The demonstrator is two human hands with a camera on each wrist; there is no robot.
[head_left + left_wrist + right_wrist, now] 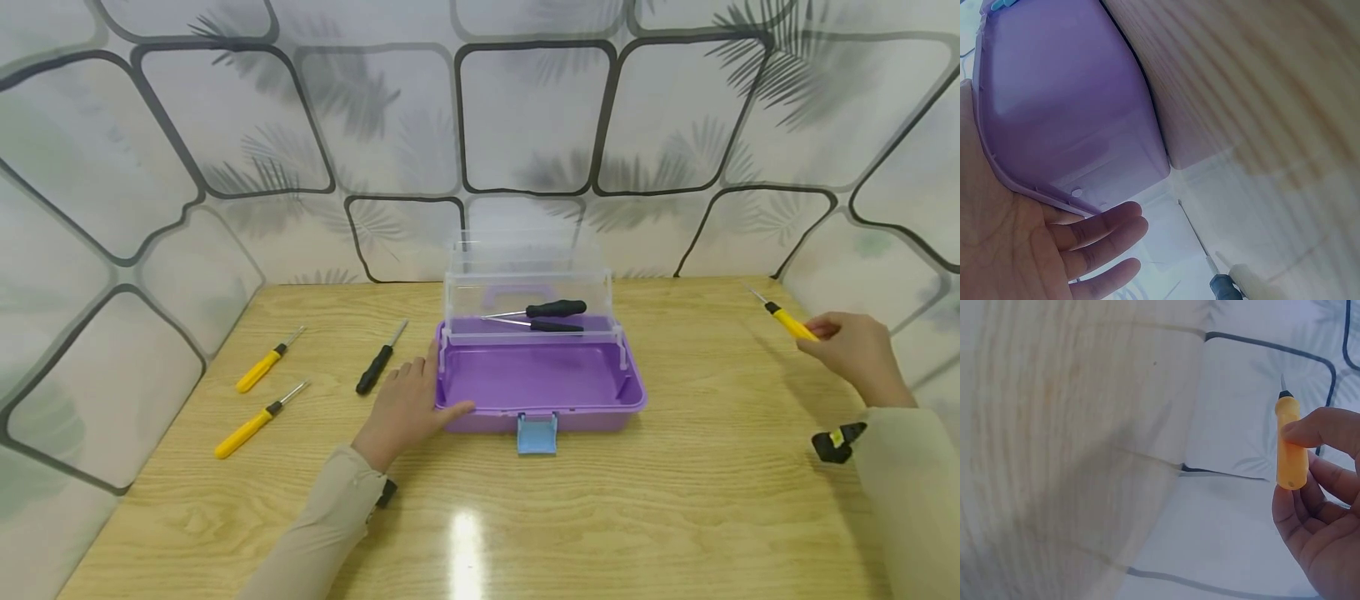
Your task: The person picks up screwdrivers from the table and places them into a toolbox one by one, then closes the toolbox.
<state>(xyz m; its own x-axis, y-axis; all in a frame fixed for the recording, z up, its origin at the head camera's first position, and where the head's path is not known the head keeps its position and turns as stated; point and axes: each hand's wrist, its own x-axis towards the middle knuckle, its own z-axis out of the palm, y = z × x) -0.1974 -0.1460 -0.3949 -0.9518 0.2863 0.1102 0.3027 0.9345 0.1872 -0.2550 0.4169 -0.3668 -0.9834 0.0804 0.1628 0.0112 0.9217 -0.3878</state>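
A purple toolbox (540, 419) with its clear lid raised stands on the table, its blue latch (537, 435) hanging at the front. My left hand (405, 408) rests against the box's left end, thumb along the front rim; in the left wrist view its fingers extend loosely beside the purple wall (1072, 112). Far to the right, my right hand (858, 350) pinches a yellow screwdriver (791, 323) by its handle, tip pointing up and away. The right wrist view shows thumb and fingers on the yellow handle (1291, 450). Two black-handled screwdrivers (557, 309) lie in the clear upper tray.
Left of the box lie a black screwdriver (375, 369) and two yellow screwdrivers, one farther back (260, 372) and one nearer (243, 433). A patterned cloth wall (532, 117) borders the wooden table (600, 517) at the back and sides.
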